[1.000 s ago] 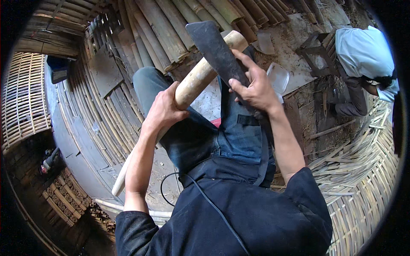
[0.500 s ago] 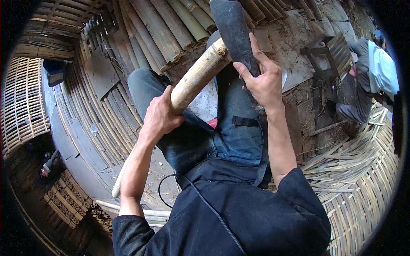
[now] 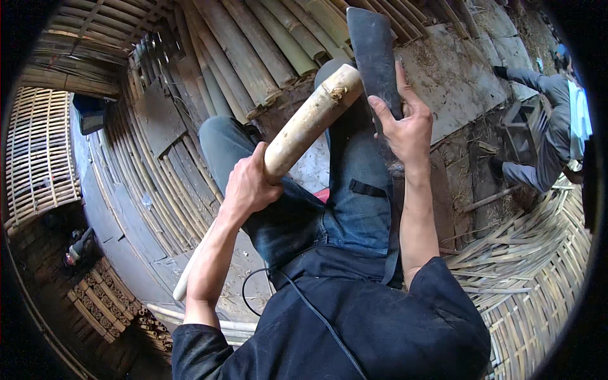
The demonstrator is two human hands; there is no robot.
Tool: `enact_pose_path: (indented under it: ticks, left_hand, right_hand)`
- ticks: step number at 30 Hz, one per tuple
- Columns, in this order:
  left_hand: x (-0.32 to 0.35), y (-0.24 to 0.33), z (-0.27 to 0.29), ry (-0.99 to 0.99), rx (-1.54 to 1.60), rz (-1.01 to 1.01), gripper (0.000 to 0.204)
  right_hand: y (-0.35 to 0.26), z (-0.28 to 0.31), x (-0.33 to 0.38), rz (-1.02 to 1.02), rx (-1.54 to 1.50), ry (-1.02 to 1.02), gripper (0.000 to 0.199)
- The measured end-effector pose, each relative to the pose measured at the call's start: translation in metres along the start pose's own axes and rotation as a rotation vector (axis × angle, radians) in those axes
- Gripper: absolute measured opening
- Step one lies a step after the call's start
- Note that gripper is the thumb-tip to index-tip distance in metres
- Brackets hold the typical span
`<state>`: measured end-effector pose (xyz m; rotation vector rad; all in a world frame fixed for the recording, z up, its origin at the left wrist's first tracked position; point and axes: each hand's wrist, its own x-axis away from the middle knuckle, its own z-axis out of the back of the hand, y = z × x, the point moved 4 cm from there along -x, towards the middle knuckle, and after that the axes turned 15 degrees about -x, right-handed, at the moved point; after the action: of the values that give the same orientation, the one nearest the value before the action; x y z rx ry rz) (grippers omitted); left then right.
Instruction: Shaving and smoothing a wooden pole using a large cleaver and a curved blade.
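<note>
My left hand (image 3: 252, 180) is closed round a pale bamboo club (image 3: 310, 123). The club's thick end slants up and away to the right, and a thinner part runs back under my forearm. In my right hand (image 3: 408, 130) is a machete (image 3: 375, 54) with a broad dark blade, pointing away from me. My thumb and forefinger lie along the lower blade, while the other fingers are mostly hidden behind it. The club's thick end meets the blade's left edge in view; whether they touch I cannot tell. Both things are above my knees.
Split bamboo lengths (image 3: 266, 38) lie ahead. A slatted bamboo platform (image 3: 171, 196) is at my left. Woven bamboo strips (image 3: 538, 272) spread at the right. Another person (image 3: 551, 120) is at the far right beside a wooden frame (image 3: 522, 130). Bundled bamboo pieces (image 3: 101, 301) lie low left.
Both hands, with the club and the machete, appear slightly farther right and lower as the whole view shifts. At the far right the other person's legs have spread apart. Both my grips are unchanged.
</note>
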<state>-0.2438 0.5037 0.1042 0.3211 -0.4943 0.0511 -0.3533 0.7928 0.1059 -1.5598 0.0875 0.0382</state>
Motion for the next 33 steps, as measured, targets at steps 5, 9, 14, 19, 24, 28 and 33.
enact_pose_path:
  ticks: [5, 9, 14, 19, 24, 28, 33]
  left_hand:
    - [0.002, -0.010, -0.001, 0.026, 0.020, 0.004, 0.059]
    - [0.003, -0.003, -0.001, 0.002, 0.007, 0.028, 0.058]
    - [0.005, -0.007, 0.001, 0.032, 0.004, 0.037, 0.058]
    - [0.005, 0.000, -0.002, -0.022, -0.049, 0.068, 0.058]
    - [0.005, -0.010, -0.002, -0.016, -0.040, 0.068, 0.057]
    - [0.011, -0.005, -0.005, -0.024, -0.049, 0.068, 0.057]
    - [0.006, -0.006, -0.002, 0.005, -0.010, 0.027, 0.057]
  right_hand:
    - [-0.004, -0.017, 0.013, -0.012, 0.125, -0.104, 0.072]
    - [-0.007, -0.001, 0.006, -0.246, -0.046, -0.004, 0.067]
    - [0.009, -0.011, 0.013, 0.245, 0.157, -0.119, 0.073]
    - [-0.003, -0.008, 0.015, -0.095, 0.075, -0.058, 0.075]
    - [-0.003, -0.011, 0.014, -0.216, -0.003, -0.078, 0.075]
    - [-0.014, -0.017, 0.024, -0.141, 0.161, -0.130, 0.074]
    - [-0.003, -0.004, 0.013, -0.134, -0.020, -0.103, 0.071]
